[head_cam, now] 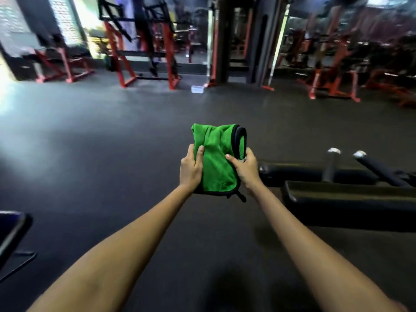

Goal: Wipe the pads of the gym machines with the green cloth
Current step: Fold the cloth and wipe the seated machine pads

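While both bare forearms reach forward over the dark gym floor (112,136), a black padded edge (11,230) juts in at about eight o'clock on the far left, its machine cut off by the frame; further back at ten and eleven o'clock stand red-framed racks (121,52), blurred, before bright windows; a small pale plastic tub (197,89) sits on the floor at twelve o'clock, just beside the foot of a dark upright column (227,41); the left hand (191,167) grips the left side of the green cloth (215,158), thumb curled over its front face and fingers hidden behind; the cloth, folded and edged in black, is held up in the air at the centre, above the floor and touching no machine; the right hand (245,168) pinches the cloth's right edge, thumb pressed onto the green face; the two hands are close together with only the cloth between them; at three to four o'clock lies a black bench pad (351,197), low and just right of the right wrist, with two dark handles (333,165) tipped in metal rising behind it; more red frames (333,86) stand at two o'clock.
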The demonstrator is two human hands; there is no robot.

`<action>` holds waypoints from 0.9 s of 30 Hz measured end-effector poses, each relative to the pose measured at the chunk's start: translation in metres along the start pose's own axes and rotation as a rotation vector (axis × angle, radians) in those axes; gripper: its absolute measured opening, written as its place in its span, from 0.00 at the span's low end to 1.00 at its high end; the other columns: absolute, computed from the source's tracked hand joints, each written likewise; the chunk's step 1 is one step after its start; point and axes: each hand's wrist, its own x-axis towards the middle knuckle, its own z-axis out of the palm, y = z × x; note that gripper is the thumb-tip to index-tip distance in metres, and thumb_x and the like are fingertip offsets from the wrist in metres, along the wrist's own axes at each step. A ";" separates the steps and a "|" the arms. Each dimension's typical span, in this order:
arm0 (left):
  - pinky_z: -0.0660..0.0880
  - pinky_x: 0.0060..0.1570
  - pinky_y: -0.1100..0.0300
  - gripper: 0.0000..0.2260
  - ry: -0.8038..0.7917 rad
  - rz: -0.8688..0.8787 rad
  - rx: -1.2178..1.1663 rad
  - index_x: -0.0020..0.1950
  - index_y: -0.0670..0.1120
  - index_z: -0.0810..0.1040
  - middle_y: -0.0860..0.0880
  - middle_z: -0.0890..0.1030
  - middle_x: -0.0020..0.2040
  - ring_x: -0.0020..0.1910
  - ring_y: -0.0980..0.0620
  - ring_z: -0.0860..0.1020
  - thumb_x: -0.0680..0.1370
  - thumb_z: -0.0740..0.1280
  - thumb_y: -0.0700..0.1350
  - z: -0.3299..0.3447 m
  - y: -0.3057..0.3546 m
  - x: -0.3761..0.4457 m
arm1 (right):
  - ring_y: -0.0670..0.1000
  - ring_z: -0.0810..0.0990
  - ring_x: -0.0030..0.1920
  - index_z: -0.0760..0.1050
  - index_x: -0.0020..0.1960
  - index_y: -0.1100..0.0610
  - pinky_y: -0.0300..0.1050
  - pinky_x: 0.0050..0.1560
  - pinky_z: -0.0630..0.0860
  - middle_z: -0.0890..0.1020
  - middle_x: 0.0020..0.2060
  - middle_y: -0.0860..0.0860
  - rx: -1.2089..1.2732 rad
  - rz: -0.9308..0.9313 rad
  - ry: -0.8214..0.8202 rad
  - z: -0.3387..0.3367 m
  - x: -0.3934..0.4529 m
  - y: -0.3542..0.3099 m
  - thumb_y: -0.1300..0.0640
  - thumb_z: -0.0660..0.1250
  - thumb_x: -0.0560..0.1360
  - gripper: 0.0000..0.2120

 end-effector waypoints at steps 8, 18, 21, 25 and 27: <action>0.65 0.37 0.57 0.14 0.187 -0.166 0.109 0.52 0.38 0.72 0.46 0.76 0.38 0.39 0.47 0.75 0.83 0.55 0.48 -0.085 -0.095 0.081 | 0.51 0.76 0.51 0.70 0.60 0.67 0.30 0.39 0.74 0.78 0.54 0.58 0.045 0.133 -0.154 0.150 0.054 0.036 0.65 0.65 0.77 0.13; 0.67 0.50 0.59 0.12 0.219 -0.319 -0.040 0.61 0.47 0.68 0.51 0.76 0.51 0.51 0.52 0.74 0.80 0.61 0.51 -0.139 -0.163 0.199 | 0.48 0.73 0.54 0.66 0.64 0.63 0.37 0.47 0.69 0.74 0.54 0.51 0.060 0.119 -0.271 0.281 0.157 0.053 0.63 0.60 0.80 0.13; 0.72 0.50 0.57 0.12 0.202 -0.321 -0.099 0.58 0.49 0.67 0.50 0.78 0.52 0.50 0.53 0.76 0.79 0.64 0.51 -0.145 -0.188 0.240 | 0.48 0.75 0.52 0.67 0.61 0.58 0.35 0.44 0.72 0.76 0.53 0.50 0.110 0.129 -0.324 0.315 0.194 0.063 0.63 0.60 0.79 0.11; 0.77 0.38 0.63 0.08 0.196 -0.409 -0.339 0.53 0.44 0.71 0.47 0.79 0.46 0.40 0.57 0.79 0.80 0.64 0.48 -0.142 -0.215 0.296 | 0.45 0.77 0.47 0.68 0.62 0.61 0.32 0.44 0.76 0.77 0.53 0.54 0.163 0.153 -0.401 0.347 0.253 0.078 0.65 0.60 0.79 0.12; 0.77 0.38 0.60 0.09 0.214 -0.476 -0.440 0.51 0.42 0.73 0.46 0.80 0.45 0.41 0.54 0.79 0.79 0.64 0.48 -0.139 -0.233 0.341 | 0.43 0.77 0.46 0.68 0.63 0.60 0.30 0.41 0.75 0.77 0.52 0.51 0.188 0.148 -0.467 0.366 0.299 0.084 0.66 0.60 0.79 0.13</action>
